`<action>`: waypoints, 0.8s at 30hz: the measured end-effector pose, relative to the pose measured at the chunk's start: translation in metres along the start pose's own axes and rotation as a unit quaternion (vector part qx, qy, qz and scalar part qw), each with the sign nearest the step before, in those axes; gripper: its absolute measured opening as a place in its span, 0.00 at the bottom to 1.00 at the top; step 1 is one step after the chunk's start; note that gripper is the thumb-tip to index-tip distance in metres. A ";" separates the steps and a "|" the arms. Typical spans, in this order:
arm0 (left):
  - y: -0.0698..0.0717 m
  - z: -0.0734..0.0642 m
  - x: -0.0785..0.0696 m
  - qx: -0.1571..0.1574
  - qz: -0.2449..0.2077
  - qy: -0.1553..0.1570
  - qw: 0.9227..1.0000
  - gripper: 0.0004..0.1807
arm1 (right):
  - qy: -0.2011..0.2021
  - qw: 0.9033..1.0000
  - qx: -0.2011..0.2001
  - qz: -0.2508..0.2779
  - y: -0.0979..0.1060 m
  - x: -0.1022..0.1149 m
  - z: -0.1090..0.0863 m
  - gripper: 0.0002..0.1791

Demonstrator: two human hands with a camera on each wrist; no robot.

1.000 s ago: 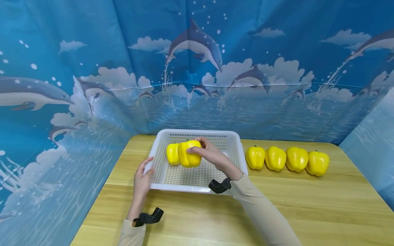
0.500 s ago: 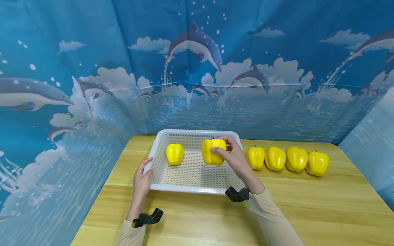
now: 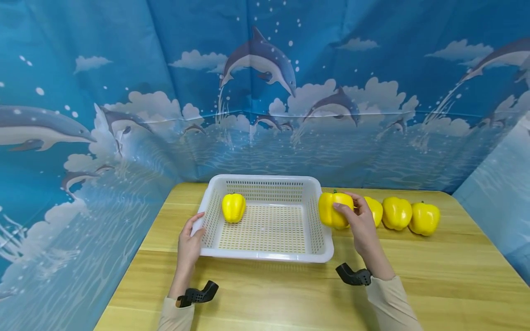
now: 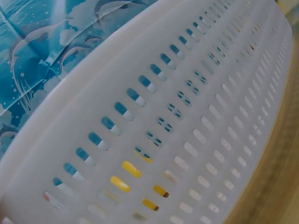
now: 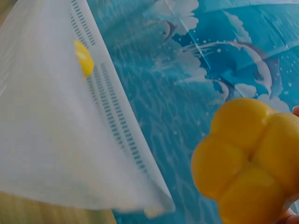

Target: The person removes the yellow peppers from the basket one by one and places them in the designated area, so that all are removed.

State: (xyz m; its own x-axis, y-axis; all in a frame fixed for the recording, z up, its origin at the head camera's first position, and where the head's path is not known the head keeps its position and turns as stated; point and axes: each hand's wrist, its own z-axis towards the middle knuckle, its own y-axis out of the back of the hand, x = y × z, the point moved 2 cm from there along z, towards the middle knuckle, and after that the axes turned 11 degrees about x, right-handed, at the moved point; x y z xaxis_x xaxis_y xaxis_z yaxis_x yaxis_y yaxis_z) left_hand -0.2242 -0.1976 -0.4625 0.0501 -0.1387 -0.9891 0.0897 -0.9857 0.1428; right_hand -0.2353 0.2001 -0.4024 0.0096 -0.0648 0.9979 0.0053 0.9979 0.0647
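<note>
My left hand (image 3: 189, 246) grips the left rim of a white plastic basket (image 3: 265, 256), thumb and fingers on its edge. Inside the basket, toward its back left, one yellow bell pepper (image 3: 233, 208) stands upright. My right hand (image 3: 364, 225) holds another yellow bell pepper (image 3: 332, 210) by its right side, just past the basket's right rim. In the right wrist view the lobed underside of this held bell pepper (image 5: 250, 161) faces the camera. The left wrist view is filled by the slotted basket wall (image 4: 187, 121); the left hand is barely visible there.
Behind and right of my right hand, a row of yellow bell peppers (image 3: 396, 214) stands on the wooden table (image 3: 414, 271). The held pepper and hand hide part of the row. A blue dolphin-print curtain (image 3: 265, 138) hangs along the table's back and sides.
My right hand has carried the held bell pepper rightward, from over the basket's left part to beyond its right rim. The left hand and basket stay where they were.
</note>
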 end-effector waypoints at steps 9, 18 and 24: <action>0.000 0.000 0.000 0.000 0.001 -0.007 1.000 0.23 | -0.028 0.999 -0.036 -0.028 0.029 -0.019 -0.007 0.32; 0.000 0.000 -0.001 0.001 -0.008 -0.002 1.000 0.23 | -0.078 0.990 -0.025 -0.114 0.047 -0.046 -0.007 0.40; 0.000 -0.001 -0.002 0.009 -0.012 -0.005 1.000 0.23 | -0.119 0.983 0.003 -0.142 0.058 -0.066 -0.008 0.47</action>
State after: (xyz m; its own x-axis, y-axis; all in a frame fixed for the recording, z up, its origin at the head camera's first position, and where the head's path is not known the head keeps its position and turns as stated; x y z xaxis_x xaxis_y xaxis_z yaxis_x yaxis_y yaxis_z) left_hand -0.2237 -0.1968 -0.4604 0.0383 -0.1153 -0.9926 0.0739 -0.9903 0.1179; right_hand -0.2278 0.2621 -0.4644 -0.2250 -0.3390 0.9135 -0.0314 0.9396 0.3409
